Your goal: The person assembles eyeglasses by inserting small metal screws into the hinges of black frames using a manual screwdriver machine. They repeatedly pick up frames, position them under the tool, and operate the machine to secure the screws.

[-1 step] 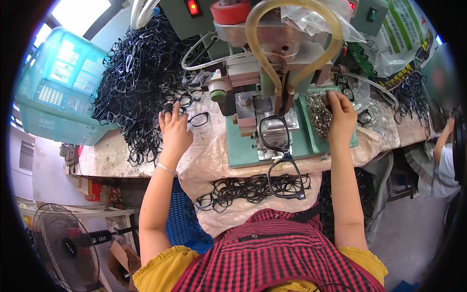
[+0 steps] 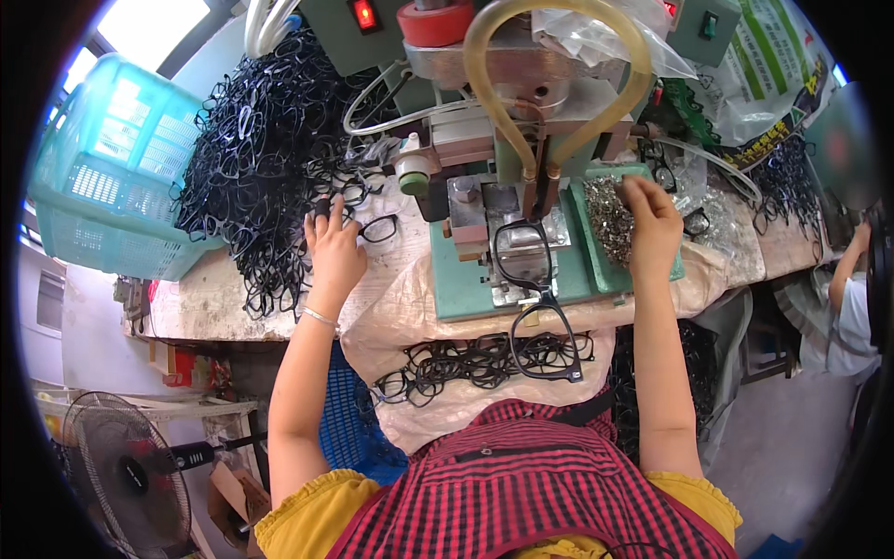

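- The worktop (image 2: 214,298) ran across the view, draped near the person with a pale plastic sheet (image 2: 400,307).
- A heap of black spectacle frames (image 2: 256,149) covered the worktop's left part, and a turquoise basket (image 2: 102,177) stood just beside it at the far left.
- A green press machine (image 2: 521,140) stood in the middle, with a yellowish hose (image 2: 559,56) looping over its head and a red lit switch (image 2: 363,14) on top.
- A floor fan (image 2: 121,475) stood low at the left, below the worktop's edge.
- More black frames (image 2: 456,359) lay on the sheet in front of the person's checked apron (image 2: 521,494).
- One frame on the machine bed (image 2: 521,253) sat under the press head, with a second frame (image 2: 549,340) hanging off the bed's near edge toward the lap.
- A tray of small metal parts (image 2: 607,219) lay on the machine's right side.
- The left hand (image 2: 331,252) rested flat at the heap's edge, fingers spread wide over loose frames; whether it gripped one I cannot tell.
- The right hand (image 2: 652,219) hovered over the metal parts, its fingertips drawn narrow into a pinch; what they held was too small to tell.
- Another person's arm (image 2: 843,270) showed at the far right.
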Demonstrator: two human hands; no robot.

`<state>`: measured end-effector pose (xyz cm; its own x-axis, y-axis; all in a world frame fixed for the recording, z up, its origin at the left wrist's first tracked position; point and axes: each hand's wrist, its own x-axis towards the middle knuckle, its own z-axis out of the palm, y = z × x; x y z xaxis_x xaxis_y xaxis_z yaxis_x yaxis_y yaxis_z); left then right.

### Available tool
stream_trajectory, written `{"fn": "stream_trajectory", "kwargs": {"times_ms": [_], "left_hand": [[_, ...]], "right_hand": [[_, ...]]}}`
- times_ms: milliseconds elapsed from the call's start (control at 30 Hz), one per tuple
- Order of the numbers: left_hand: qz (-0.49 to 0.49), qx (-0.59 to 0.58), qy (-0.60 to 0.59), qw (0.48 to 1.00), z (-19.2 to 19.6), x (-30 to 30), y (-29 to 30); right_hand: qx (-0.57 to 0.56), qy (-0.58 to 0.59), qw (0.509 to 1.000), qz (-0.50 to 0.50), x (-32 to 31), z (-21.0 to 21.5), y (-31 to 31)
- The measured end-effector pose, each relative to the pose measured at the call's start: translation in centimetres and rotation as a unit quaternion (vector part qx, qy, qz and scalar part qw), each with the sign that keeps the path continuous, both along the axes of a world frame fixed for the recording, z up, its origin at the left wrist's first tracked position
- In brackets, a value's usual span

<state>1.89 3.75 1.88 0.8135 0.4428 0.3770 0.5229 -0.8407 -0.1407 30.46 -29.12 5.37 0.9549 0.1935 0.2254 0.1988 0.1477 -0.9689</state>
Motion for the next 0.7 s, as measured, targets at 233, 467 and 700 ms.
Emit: {"fn": "stream_trajectory", "kwargs": {"times_ms": [233,467,700], "left_hand": [[0.075,-0.063,-0.258,0.961,1.4,-2.8,3.1],[0.166,-0.161,-0.135,0.963,-1.8,1.5,1.2],[0.025,-0.543,-0.484,0.686,0.1,0.9,-6.6]], "right_hand": [[-0.215,-0.175,0.956,-0.100,-2.9,-1.6,-9.6],[-0.126,-0.221,0.958,0.131,-6.4,6.3,-1.7],[0.025,-0.108,0.980,0.164,-7.2,5.0,3.8]]}}
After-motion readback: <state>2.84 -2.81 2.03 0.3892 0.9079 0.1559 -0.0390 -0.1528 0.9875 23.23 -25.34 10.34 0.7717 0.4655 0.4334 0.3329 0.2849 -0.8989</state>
